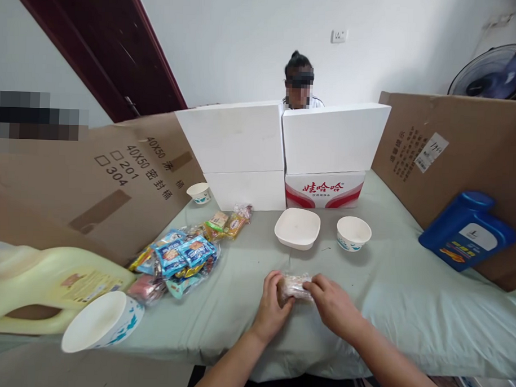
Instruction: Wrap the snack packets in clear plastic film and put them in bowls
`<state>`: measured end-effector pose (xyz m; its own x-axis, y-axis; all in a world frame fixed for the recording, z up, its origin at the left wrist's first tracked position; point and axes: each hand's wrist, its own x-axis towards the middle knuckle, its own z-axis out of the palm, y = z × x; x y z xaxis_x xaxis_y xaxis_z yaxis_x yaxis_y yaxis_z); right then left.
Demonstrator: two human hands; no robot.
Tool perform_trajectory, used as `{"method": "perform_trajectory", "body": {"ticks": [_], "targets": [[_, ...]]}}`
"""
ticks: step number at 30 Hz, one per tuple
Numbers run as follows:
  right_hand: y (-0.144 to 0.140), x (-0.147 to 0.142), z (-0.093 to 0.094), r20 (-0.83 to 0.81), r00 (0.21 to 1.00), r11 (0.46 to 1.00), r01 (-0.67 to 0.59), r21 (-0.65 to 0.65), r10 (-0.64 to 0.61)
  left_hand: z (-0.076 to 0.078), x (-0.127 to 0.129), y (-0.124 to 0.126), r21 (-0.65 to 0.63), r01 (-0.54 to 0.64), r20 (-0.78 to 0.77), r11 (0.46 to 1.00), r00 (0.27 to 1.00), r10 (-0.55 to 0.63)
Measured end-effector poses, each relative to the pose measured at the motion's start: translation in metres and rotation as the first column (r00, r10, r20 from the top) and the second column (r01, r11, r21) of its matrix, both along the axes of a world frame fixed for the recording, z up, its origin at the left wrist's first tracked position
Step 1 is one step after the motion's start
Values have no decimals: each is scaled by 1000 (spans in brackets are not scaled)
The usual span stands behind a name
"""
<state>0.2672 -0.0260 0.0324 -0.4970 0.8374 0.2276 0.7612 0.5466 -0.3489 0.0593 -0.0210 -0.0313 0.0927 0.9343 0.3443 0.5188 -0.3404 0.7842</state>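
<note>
snack packet: a small clear-wrapped snack packet held just above the green tablecloth, near the front edge of the table, a little right of the middle.
left hand: the left hand is closed on the packet's left end, fingers curled over the top and thumb side toward the wrapper.
right hand: the right hand is closed on the right end, fingertips pinching the wrapper; the two hands sit close together with only the packet between them.
long axis: the packet lies roughly left to right, flat and level, each end toward one hand; which end carries the seal I cannot tell.
how to do it well: judging from the grip, this looks like working the wrapper. Pinch only the film at the end seam, keep the other hand steady round the body, and pull gently outward so the contents are not crushed or spilled.
just beyond: a square white dish and a round paper bowl stand side by side past the hands, both looking bare inside.
left: a heap of wrapped snacks, a tipped paper bowl and a pale yellow jug on its side.
right: a blue jug leaning on a cardboard sheet.
back: white foam boxes, a small bowl, and another person seated behind them.
</note>
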Motion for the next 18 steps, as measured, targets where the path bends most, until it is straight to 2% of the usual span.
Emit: {"method": "perform_trajectory", "body": {"ticks": [2,4,8,11,13,14,16,17,18], "targets": [[5,-10,0,86,996,999,-34,-12,35,-1,-1,0,-18,26,23,999,999,-26],[5,4,-9,126,992,999,18,-50,-12,-1,-2,0,-30,42,38,999,998,-41],[-3,77,-35,136,963,964,248,-96,-234,-4,-4,2,-33,-6,143,999,990,11],[-11,114,-45,140,902,912,411,10,-408,-10,-8,8,-129,-161,351,978,915,197],[-13,111,-44,60,897,895,429,118,-438,-10,-12,11,-182,-265,462,947,827,321],[-13,101,-41,0,912,902,405,149,-410,-7,-15,11,-157,-330,485,931,796,363],[-10,69,-35,-124,948,939,309,149,-293,3,-21,10,40,-466,456,884,796,398],[-8,50,-31,-171,959,961,249,123,-227,10,-23,8,189,-475,393,859,838,377],[-5,30,-28,-206,963,975,198,96,-175,16,-25,6,323,-409,282,853,902,326]]}}
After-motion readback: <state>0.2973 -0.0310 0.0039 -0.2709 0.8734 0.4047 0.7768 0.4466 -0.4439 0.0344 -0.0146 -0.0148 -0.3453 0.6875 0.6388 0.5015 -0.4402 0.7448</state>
